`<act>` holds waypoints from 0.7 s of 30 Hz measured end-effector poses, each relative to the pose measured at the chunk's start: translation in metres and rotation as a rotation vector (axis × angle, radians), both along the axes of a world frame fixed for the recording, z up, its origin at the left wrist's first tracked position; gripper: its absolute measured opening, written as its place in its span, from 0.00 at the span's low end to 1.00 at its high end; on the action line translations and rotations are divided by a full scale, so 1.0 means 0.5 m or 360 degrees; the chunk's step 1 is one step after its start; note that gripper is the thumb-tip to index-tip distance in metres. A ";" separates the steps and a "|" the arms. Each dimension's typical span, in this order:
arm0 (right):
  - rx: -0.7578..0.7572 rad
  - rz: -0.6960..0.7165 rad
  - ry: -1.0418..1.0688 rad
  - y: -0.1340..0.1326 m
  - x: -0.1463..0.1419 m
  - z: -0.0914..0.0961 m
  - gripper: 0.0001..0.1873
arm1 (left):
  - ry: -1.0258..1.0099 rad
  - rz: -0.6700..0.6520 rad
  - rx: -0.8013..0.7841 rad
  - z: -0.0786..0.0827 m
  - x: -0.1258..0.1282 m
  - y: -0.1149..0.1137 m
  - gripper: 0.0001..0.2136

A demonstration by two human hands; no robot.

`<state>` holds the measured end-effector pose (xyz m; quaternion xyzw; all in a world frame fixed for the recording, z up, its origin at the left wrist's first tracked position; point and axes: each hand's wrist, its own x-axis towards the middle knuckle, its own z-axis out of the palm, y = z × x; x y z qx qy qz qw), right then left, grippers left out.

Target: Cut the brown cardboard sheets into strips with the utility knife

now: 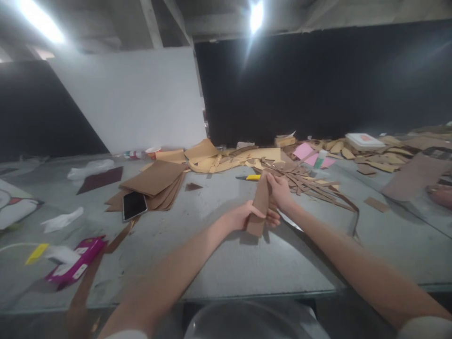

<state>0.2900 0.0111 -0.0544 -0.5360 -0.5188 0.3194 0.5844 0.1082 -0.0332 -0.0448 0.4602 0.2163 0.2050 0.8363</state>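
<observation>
Between my two hands is a narrow brown strip of leather-like sheet [262,197], raised at a slant above the grey table [212,263]. My left hand [249,213] grips its lower part, the thumb across the front and the fingers behind. Higher up, my right hand [278,188] pinches the strip's right edge near the top. A yellow-handled utility knife [253,177] lies just behind the strip, its dark blade pointing left. Something white and flat [291,221] shows partly under my right forearm.
Brown sheets [155,178] are stacked on the left, with a phone [134,205] on their near edge. A magenta power strip [78,261] with a plugged-in charger lies front left. Thin brown offcuts [310,183] and yellowish scraps [226,162] spread along the back. A paper cup [153,152] stands there too.
</observation>
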 end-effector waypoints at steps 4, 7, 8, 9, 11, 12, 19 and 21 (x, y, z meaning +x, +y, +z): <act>-0.0122 0.0183 0.0097 -0.049 -0.053 0.004 0.34 | 0.0163 0.0471 0.0021 0.006 0.006 0.005 0.09; -0.0139 0.0261 0.0120 -0.062 -0.064 0.014 0.34 | 0.0270 0.0451 0.0118 0.009 0.000 0.005 0.16; -0.0100 0.0240 0.0105 -0.062 -0.064 0.017 0.34 | 0.0281 0.0409 0.0159 0.009 -0.003 0.004 0.19; -0.0057 0.0214 0.0086 -0.060 -0.061 0.019 0.35 | 0.0277 0.0367 0.0193 0.010 -0.006 0.004 0.21; -0.0012 0.0186 0.0047 -0.055 -0.055 0.023 0.36 | 0.0216 0.0339 0.0229 0.009 -0.009 0.004 0.24; -0.0015 0.0186 0.0036 -0.053 -0.052 0.023 0.37 | 0.0176 0.0358 0.0233 0.008 -0.009 0.004 0.24; -0.0026 0.0156 -0.0033 -0.046 -0.048 0.016 0.36 | 0.0205 0.0649 0.0287 -0.010 0.012 0.011 0.23; -0.0055 0.0150 -0.0034 -0.044 -0.048 0.012 0.35 | 0.0199 0.0693 0.0358 -0.013 0.016 0.009 0.27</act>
